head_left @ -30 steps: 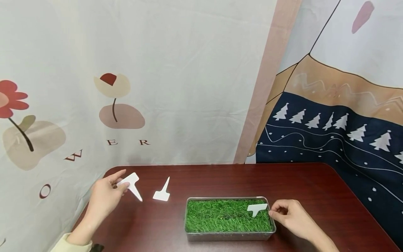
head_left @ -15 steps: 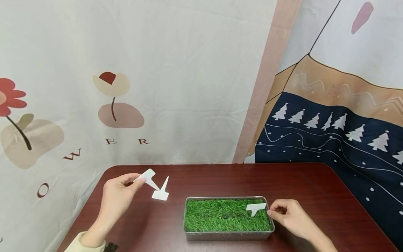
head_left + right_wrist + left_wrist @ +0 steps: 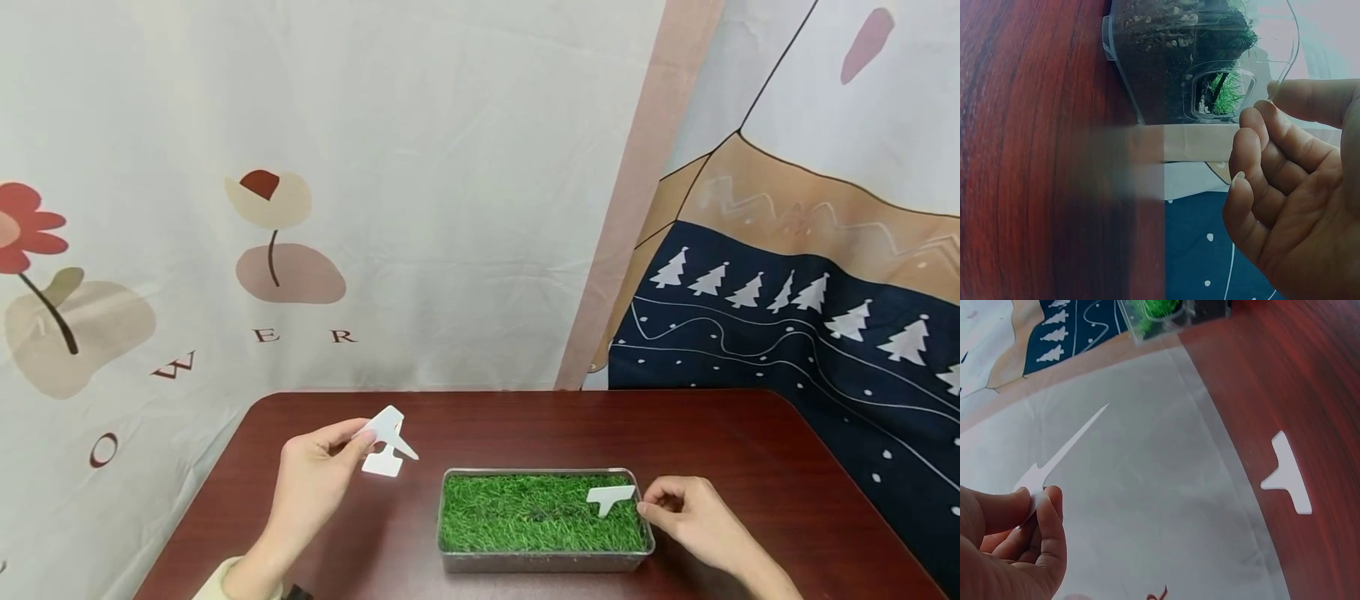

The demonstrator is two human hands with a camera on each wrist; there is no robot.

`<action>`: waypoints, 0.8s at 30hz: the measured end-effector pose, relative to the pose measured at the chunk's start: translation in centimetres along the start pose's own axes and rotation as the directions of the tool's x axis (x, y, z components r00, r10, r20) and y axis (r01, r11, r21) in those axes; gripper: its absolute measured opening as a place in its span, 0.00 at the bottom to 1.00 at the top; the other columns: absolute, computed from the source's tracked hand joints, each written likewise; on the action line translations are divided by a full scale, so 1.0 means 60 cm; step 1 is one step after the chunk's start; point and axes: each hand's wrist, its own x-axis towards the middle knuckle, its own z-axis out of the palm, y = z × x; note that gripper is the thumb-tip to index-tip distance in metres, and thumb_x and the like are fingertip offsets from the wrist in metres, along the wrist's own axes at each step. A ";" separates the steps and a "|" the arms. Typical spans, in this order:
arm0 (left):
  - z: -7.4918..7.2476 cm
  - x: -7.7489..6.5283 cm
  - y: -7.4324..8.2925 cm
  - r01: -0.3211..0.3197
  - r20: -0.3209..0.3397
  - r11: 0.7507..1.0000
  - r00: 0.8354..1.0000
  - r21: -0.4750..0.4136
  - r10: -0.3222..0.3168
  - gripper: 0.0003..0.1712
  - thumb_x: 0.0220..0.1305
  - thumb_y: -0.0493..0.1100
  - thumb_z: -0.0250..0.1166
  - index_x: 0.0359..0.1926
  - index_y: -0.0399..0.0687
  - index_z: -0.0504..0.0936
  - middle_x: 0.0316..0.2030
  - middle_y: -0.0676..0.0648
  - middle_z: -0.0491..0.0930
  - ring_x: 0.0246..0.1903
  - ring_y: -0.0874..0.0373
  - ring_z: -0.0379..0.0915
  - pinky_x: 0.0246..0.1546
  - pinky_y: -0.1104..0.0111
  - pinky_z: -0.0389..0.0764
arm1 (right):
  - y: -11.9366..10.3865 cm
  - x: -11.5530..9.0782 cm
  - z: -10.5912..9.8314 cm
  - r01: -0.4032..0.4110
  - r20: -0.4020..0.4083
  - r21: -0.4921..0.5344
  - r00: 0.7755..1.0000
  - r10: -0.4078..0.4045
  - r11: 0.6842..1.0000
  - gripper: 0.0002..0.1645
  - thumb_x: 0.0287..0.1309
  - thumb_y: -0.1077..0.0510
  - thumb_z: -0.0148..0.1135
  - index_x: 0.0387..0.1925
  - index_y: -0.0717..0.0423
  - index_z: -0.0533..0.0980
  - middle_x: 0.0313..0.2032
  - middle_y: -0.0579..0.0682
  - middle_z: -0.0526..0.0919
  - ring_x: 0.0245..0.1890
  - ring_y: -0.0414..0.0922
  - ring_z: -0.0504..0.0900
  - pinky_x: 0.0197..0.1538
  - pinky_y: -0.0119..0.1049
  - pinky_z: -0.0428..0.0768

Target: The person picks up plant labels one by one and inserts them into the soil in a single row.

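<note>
1. Largest, a printed backdrop cloth [image 3: 450, 167] fills the upper part of the head view, with flowers at left and white trees on navy at right.
2. Below it a reddish-brown wooden table [image 3: 750, 442] spans the bottom of that frame.
3. Lower centre, I see a clear planter box [image 3: 546, 563] on the table, full of green grass [image 3: 510, 508].
4. Lower right, the right hand [image 3: 693, 517] pinches the box's right rim between thumb and fingertips.
5. Lower left of centre, the left hand [image 3: 311, 479] is raised, thumb and fingers closed narrowly on a white T-shaped plant label.
6. That held label [image 3: 386, 423] points its stem to the lower right, overlapping in view a second label [image 3: 382, 465], which lies flat on the table; the left wrist view shows them apart.
7. A third label [image 3: 610, 496] stands at the grass's right end, stem down.
</note>
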 end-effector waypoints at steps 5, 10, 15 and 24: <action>0.017 -0.008 0.004 -0.032 -0.001 0.999 1.000 -0.019 0.032 0.09 0.65 0.30 0.71 0.46 0.39 0.91 0.34 0.44 0.90 0.30 0.64 0.85 0.32 0.74 0.83 | 0.003 0.000 0.001 0.026 -0.001 0.000 1.000 -0.026 1.000 0.11 0.63 0.64 0.71 0.28 0.45 0.82 0.23 0.33 0.78 0.25 0.31 0.74 0.28 0.31 0.74; 0.037 -0.016 0.011 -0.018 0.011 0.994 1.000 -0.104 0.019 0.10 0.64 0.29 0.71 0.47 0.36 0.91 0.35 0.42 0.90 0.30 0.63 0.85 0.31 0.72 0.85 | 0.004 0.000 0.000 0.027 0.000 0.009 1.000 -0.027 1.000 0.11 0.63 0.64 0.71 0.28 0.45 0.83 0.23 0.34 0.78 0.25 0.31 0.74 0.27 0.31 0.74; 0.063 -0.022 0.016 -0.017 0.054 0.982 0.998 -0.186 0.027 0.10 0.64 0.27 0.71 0.46 0.34 0.90 0.34 0.41 0.90 0.29 0.63 0.85 0.32 0.71 0.86 | 0.002 0.000 -0.001 0.015 -0.002 0.005 1.000 -0.015 1.000 0.11 0.62 0.64 0.71 0.29 0.45 0.83 0.23 0.34 0.77 0.24 0.31 0.73 0.27 0.31 0.73; 0.101 -0.033 0.018 -0.014 0.125 0.978 0.991 -0.209 0.040 0.10 0.62 0.26 0.71 0.43 0.39 0.91 0.33 0.44 0.90 0.30 0.56 0.87 0.36 0.66 0.87 | 0.003 -0.001 0.000 0.015 -0.013 -0.002 1.000 -0.015 1.000 0.12 0.62 0.64 0.71 0.28 0.45 0.82 0.22 0.33 0.76 0.23 0.31 0.72 0.26 0.31 0.72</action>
